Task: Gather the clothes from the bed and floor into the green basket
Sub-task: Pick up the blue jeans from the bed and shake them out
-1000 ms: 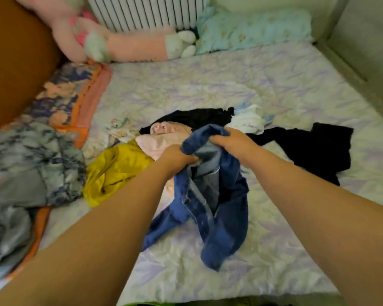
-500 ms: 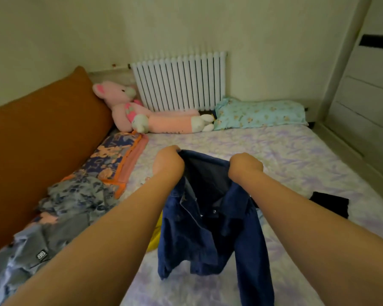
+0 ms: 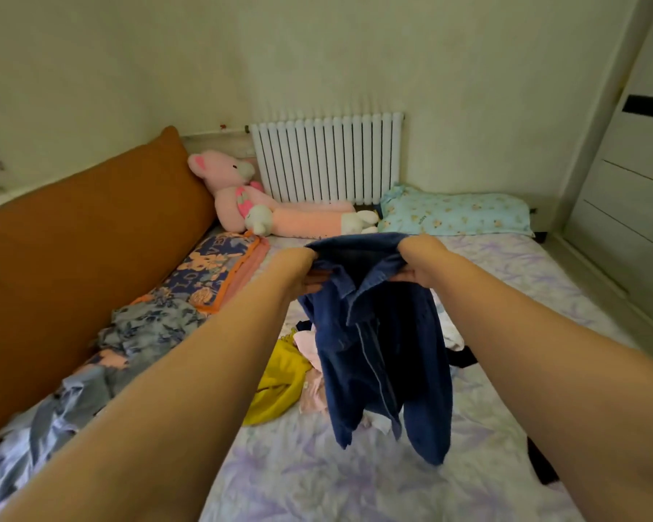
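Note:
A dark blue denim shirt [image 3: 377, 356] hangs in the air above the bed [image 3: 506, 280], held up by its top edge. My left hand [image 3: 302, 271] grips the shirt's left side and my right hand [image 3: 415, 263] grips its right side. Under the shirt on the lilac sheet lie a yellow garment [image 3: 276, 382], a pink garment [image 3: 310, 374], a bit of white cloth [image 3: 455, 339] and black clothes [image 3: 464, 357], partly hidden by the shirt and my arms. The green basket is not in view.
An orange cushion [image 3: 72, 250] lines the bed's left side, with grey-blue floral bedding [image 3: 144, 333] and a blue-orange blanket [image 3: 212, 269] beside it. A pink plush toy [image 3: 242, 197], a radiator [image 3: 328, 156] and a light blue pillow [image 3: 457, 216] stand at the far end. White cupboards [image 3: 630, 175] are on the right.
Both hands have lifted the blue shirt off the clothes pile and spread its top edge wider. The head has tilted up, bringing the wall and radiator into view.

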`<state>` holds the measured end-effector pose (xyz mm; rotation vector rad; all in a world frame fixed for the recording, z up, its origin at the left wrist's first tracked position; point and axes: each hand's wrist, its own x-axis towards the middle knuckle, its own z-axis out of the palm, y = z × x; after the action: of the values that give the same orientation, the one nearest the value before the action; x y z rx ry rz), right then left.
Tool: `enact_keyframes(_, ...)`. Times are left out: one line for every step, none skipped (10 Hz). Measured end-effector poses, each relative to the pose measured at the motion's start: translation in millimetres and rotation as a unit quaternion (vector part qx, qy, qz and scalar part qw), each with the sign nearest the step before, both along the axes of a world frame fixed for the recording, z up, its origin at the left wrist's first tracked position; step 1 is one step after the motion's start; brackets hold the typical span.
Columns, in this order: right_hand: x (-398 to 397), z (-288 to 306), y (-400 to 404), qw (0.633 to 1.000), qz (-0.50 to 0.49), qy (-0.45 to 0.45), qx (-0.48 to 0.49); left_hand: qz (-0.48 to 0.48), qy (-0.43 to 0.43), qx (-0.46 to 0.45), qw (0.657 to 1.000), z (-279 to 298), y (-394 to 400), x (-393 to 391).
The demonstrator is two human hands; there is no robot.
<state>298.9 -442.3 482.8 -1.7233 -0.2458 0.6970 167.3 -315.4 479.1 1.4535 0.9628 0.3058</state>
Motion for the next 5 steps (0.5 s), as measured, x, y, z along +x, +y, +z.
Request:
enact_keyframes(-1, 8, -6, 0.996, 0.062, -0.064, 0.005, -0.095, 0.03, 0.094, 0.991, 2, 11, -12)
enact_keyframes(1, 2, -6, 0.959, 0.112, -0.224, -0.131, -0.124, 0.15, 0.31, 0.931, -1, 12, -16)
enact_keyframes(1, -1, 3, 0.92, 0.121, -0.313, -0.2, -0.062, 0.213, 0.436, 0.872, -7, 14, -24)
enact_keyframes(-7, 0, 7, 0.848, 0.095, -0.409, -0.324, -0.035, 0.219, 0.502, 0.836, -19, 11, -36)
enact_keyframes(-12, -7, 8, 0.794, 0.049, -0.469, -0.383, -0.044, 0.285, 0.539, 0.791, -24, 9, -40)
